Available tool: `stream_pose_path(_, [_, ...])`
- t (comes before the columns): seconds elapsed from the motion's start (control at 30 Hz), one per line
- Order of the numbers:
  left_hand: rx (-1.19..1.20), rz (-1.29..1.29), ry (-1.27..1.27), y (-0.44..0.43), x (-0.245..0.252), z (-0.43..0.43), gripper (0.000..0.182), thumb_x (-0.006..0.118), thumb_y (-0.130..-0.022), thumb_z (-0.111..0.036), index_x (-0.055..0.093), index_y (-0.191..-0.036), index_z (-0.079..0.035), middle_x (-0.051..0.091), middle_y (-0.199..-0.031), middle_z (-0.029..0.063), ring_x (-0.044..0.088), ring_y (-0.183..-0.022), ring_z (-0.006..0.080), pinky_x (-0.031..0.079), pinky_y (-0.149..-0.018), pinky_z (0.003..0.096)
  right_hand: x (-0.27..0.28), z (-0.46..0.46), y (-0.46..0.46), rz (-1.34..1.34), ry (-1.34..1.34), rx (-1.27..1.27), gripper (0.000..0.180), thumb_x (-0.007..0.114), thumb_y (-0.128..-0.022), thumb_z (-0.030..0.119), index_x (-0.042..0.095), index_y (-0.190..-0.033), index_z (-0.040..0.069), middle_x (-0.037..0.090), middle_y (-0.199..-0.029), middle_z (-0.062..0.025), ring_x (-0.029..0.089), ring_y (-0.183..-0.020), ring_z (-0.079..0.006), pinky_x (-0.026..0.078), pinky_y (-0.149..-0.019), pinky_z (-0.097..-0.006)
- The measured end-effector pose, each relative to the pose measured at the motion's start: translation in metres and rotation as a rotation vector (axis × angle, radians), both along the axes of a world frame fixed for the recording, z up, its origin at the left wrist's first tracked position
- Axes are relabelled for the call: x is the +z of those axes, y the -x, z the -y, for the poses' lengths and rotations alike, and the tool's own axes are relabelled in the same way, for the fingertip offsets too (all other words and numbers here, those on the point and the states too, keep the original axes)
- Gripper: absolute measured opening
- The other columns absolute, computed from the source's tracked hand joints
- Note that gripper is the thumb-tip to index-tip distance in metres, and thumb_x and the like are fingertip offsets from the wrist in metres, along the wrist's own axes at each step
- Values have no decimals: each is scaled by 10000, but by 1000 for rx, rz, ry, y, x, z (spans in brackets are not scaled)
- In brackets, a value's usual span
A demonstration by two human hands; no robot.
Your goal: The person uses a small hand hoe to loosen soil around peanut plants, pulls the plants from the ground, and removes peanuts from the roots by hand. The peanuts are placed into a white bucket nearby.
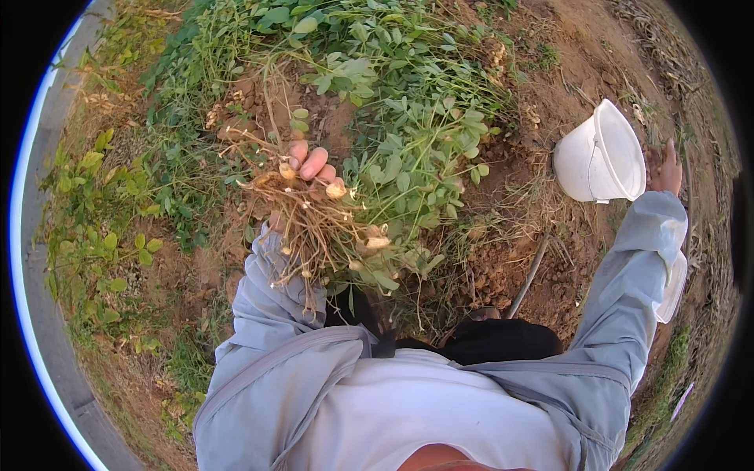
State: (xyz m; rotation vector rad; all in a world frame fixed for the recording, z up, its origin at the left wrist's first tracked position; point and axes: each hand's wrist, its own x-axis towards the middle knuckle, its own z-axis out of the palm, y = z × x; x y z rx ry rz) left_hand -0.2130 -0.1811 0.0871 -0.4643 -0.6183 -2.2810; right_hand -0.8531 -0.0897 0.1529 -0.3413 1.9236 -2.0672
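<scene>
My left hand is closed around the root end of an uprooted peanut plant. Several pale peanut pods hang among its tangled, dry-looking roots, and its leafy stems lie beneath and to the right. Out at the right, my right hand is stretched beyond a white plastic bucket, close to its rim. That hand is partly hidden by the sleeve and bucket, and whether it holds anything is unclear. The bucket leans on the soil with its mouth facing right.
Pulled green peanut plants lie heaped ahead, some with pods showing. A wooden stick or handle rests on the brown soil near my knee. A second white container is partly behind my right sleeve. Leafy plants and a grey paved strip run along the left.
</scene>
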Motion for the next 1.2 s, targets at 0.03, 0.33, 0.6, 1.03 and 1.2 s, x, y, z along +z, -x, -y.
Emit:
stream_pose_path(0.03, [-27,-29,61,-8,-1,8,195,612,-858,-205,459,-953,-132,485,-1010,9,469,-867,187,308,-839,407,-32,-10,61,-143,-302,-26,546,661,-802,401,500,-1135,-1,566,-1000,-97,571,-849,-239,481,-685,-353])
stream_pose_path(0.33, [146,-97,48,-37,23,-9,226,623,-857,-204,464,-981,-102,465,-1009,25,499,-906,210,373,-957,454,-55,15,-140,-57,-171,680,337,501,-933,173,504,-1233,19,562,-1162,-80,573,-989,-147,493,-769,-265])
stream_pose_path(0.6, [305,88,-56,-17,33,-44,362,715,-781,-212,445,-992,-95,464,-977,45,494,-834,195,447,-797,353,56,19,-410,-704,235,1614,275,666,-828,146,584,-1057,19,615,-926,-74,596,-715,-112,462,-618,-240])
stream_pose_path(1.03, [103,305,-135,-8,40,-42,214,507,-883,-236,501,-983,-47,513,-885,117,539,-769,262,480,-687,377,25,18,-418,-125,-74,1542,156,583,-870,133,592,-952,1,567,-717,2,462,-586,-42,390,-516,-203])
stream_pose_path(1.2, [172,624,-165,-3,44,-41,214,481,-899,-291,470,-949,-84,473,-854,81,498,-762,237,468,-677,343,1,25,-421,-962,17,1117,108,608,-793,67,560,-880,22,568,-744,-80,564,-623,-198,465,-566,-297])
